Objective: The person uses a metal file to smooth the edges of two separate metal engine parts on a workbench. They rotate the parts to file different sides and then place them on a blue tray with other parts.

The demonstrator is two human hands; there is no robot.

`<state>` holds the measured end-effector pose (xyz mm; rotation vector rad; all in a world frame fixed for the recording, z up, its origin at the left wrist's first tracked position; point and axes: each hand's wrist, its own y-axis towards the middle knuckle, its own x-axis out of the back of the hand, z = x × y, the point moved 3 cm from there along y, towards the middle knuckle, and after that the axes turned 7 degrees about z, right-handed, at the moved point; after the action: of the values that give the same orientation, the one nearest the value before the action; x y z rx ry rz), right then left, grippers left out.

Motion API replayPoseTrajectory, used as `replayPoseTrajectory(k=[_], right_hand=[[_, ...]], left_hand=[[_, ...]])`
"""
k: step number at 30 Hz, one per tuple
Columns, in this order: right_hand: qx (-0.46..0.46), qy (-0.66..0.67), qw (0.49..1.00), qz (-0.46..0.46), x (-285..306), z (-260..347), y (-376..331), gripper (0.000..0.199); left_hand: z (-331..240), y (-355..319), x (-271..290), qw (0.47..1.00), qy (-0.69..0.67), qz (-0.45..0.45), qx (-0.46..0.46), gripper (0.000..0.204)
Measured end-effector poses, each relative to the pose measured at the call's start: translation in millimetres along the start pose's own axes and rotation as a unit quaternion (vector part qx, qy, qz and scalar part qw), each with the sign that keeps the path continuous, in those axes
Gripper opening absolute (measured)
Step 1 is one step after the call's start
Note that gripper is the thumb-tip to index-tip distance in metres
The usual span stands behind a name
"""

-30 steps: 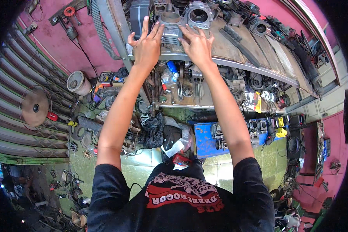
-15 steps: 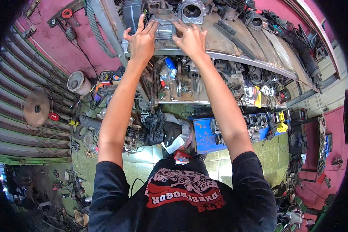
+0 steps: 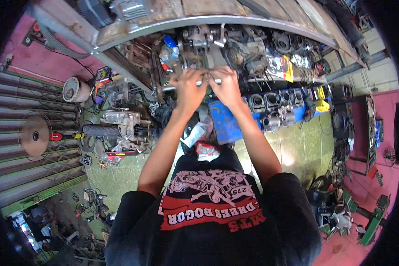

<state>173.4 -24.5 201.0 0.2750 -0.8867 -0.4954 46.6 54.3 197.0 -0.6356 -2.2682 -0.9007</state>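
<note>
Left hand (image 3: 190,92) and right hand (image 3: 227,88) close together, fingers curled, at the front of the cluttered lower shelf (image 3: 169,88). Blur over the fingertips: cannot tell whether either grip holds anything. Nearest item: elongated, smooth grey piece, apparently metal (image 3: 216,57), at 12 o'clock, just beyond the fingers. Judged stiff, fairly heavy, possibly slick with oil; best gripped along both long sides. Scuffed blue flat surface (image 3: 226,126) at 6 o'clock; silver-grey metal cylinders (image 3: 277,119) at 4 o'clock.
</note>
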Motion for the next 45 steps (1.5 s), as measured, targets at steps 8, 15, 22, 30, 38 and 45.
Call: replayPoseTrajectory(k=[8, 15, 22, 30, 38, 45], right_hand=[[-0.281, -0.051, 0.934, 0.217, -19, -140, -166, 0.026], [-0.242, -0.115, 0.927, 0.261, -20, -203, -256, 0.024], [-0.325, -0.083, 0.864, 0.376, 2, -242, -294, 0.034], [-0.376, -0.215, 0.867, 0.245, 43, -270, -321, 0.058], [-0.411, -0.274, 0.824, 0.278, 82, -315, -372, 0.098], [-0.412, -0.224, 0.849, 0.245, 92, -338, -375, 0.096]], left_hand=[[-17, -110, -170, 0.964, 0.003, 0.241, 0.116, 0.025], [-39, -160, -260, 0.898, 0.061, 0.408, 0.151, 0.029], [-63, -183, -313, 0.878, 0.06, 0.455, 0.133, 0.026], [-112, -184, -356, 0.901, 0.051, 0.43, 0.013, 0.032], [-157, -204, -418, 0.886, 0.07, 0.457, 0.017, 0.061], [-165, -202, -446, 0.895, 0.066, 0.433, 0.082, 0.075]])
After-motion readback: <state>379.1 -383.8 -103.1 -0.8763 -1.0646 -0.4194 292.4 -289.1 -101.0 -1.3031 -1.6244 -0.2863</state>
